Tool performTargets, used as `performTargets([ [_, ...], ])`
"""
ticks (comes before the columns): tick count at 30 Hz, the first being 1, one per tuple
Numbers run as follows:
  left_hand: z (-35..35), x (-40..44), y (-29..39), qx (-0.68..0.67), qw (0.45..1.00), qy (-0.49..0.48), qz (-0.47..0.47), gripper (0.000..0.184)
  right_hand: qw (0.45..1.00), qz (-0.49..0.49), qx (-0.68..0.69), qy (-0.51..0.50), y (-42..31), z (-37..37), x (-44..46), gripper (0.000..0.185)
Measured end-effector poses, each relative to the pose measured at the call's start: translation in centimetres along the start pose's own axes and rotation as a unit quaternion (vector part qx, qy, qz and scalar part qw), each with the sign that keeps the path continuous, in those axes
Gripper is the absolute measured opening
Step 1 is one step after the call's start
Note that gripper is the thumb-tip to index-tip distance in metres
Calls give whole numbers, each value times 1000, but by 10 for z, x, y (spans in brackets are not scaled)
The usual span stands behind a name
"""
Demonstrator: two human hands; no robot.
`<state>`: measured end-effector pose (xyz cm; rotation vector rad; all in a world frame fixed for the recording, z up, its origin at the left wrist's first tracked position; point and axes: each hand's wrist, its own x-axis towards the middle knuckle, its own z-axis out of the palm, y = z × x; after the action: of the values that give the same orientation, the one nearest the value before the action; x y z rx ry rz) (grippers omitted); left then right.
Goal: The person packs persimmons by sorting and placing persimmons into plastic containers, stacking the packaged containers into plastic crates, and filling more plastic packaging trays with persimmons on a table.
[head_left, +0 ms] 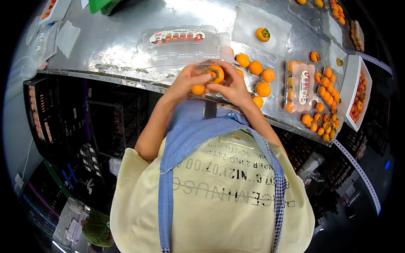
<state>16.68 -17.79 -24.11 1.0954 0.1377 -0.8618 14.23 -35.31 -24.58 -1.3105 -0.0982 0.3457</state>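
Close to the table's front edge, my two hands meet around an orange persimmon [217, 75] with its leafy top turned up. My left hand [184, 84] is closed, its thumb reaching onto the leafy top. Curled around the fruit's other side is my right hand [236, 84]. A second persimmon [198, 89] shows below my left fingers; whether that hand grips it I cannot tell. Just beyond my hands lies an open clear plastic clamshell box [175, 52] with a printed label [177, 37]. Several persimmons [255, 67] sit to the right of my right hand, some partly hidden.
A filled, labelled persimmon pack [300, 86] lies on the right of the metal table [109, 25]. Loose persimmons [327, 90] are heaped beyond it, beside a white box of fruit [358, 97]. One persimmon [262, 34] rests on a plastic sheet. Black crates [116, 126] stand below left.
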Motion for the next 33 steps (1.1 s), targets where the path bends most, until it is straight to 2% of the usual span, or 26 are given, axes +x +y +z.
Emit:
performTargets([
  [2, -1, -1, 5, -96, 994, -54, -6, 45, 998, -18, 53, -2, -4, 2, -1, 56],
  [3, -2, -2, 7, -144, 986, -82, -9, 45, 1000, -16, 25, -2, -3, 1, -2, 57],
  [6, -1, -3, 8, -117, 989, -93, -13, 47, 999, -12, -36, 10, -4, -4, -5, 57],
  [9, 2, -3, 5, -43, 996, -31, -66, 53, 996, -12, -80, 43, -10, -12, -13, 56],
  [11, 4, -5, 10, -29, 997, -27, -60, 54, 988, -14, -137, 67, -17, -28, -23, 56],
  [14, -3, -8, 6, 5, 998, -4, -60, 52, 935, -12, -332, 127, -30, -57, -38, 52],
  [17, -8, -16, 4, 21, 996, -6, -88, 50, 829, 27, -541, 136, -41, -77, -49, 49],
  [21, -10, -26, -2, 17, 991, -13, -134, 48, 768, 15, -636, 67, -42, -82, -53, 45],
  [24, -16, -34, -6, 2, 989, 9, -148, 44, 746, -8, -664, 46, -34, -84, -53, 43],
  [28, -23, -44, -3, 4, 991, 35, -131, 40, 742, -25, -668, 47, -31, -82, -51, 41],
  [30, -28, -55, 8, 39, 995, 22, -93, 42, 750, -35, -658, 56, -31, -81, -52, 40],
  [31, -32, -61, 13, 58, 995, 17, -75, 42, 782, -26, -618, 72, -33, -77, -50, 40],
  [33, -51, -75, 25, 84, 990, 110, -12, 36, 840, -5, -532, 107, -38, -67, -45, 39],
])
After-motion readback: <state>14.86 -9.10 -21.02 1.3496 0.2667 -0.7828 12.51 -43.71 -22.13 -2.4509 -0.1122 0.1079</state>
